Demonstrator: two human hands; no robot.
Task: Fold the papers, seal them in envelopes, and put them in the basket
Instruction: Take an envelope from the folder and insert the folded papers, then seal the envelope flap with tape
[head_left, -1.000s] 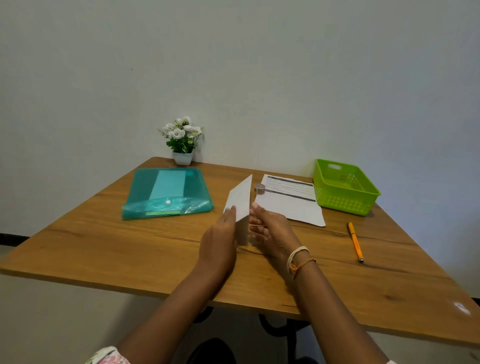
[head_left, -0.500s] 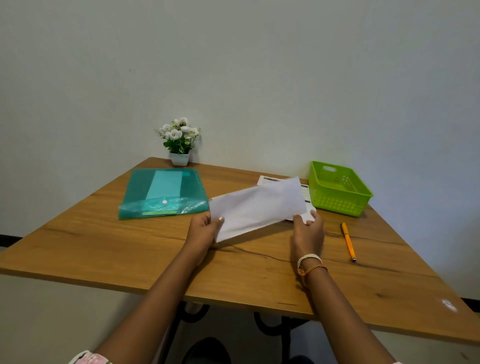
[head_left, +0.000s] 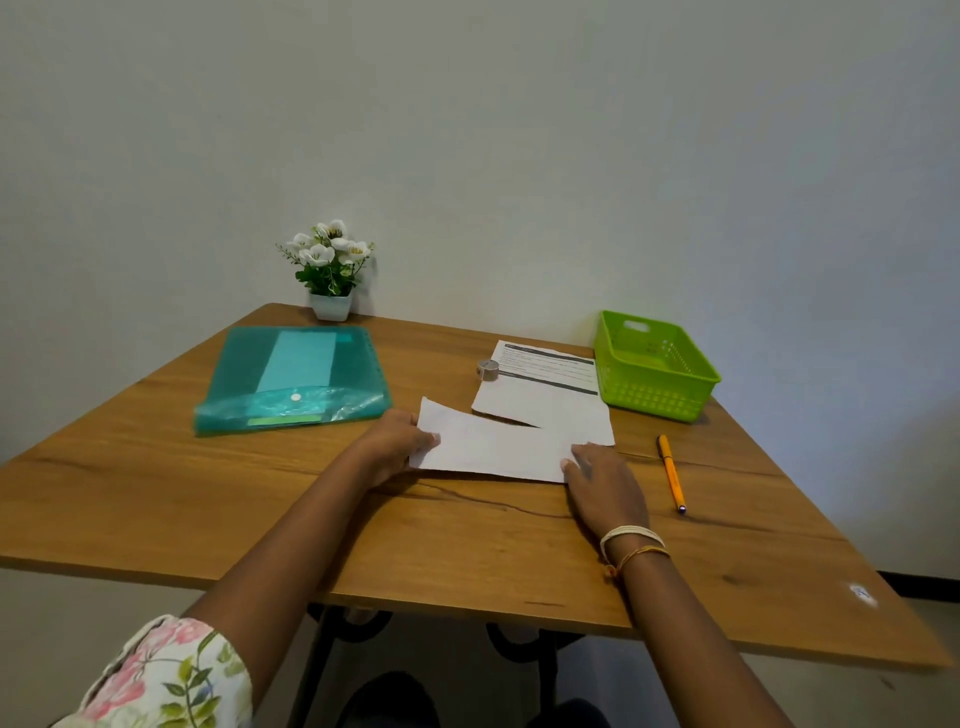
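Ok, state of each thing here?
envelope: flat on the table, both hands on its ends
left hand: grips the left end
right hand: presses the right corner
printed paper: unfolded, flat
basket: looks empty
folder: snapped closed
pen: lying untouched

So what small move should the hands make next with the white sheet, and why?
Probably press it flat and crease it. The white sheet lies long and narrow on the table, the left hand pinching its left end and the right hand flat at its right corner. It overlaps the printed paper behind. No envelope shows in the open, and the basket looks empty.
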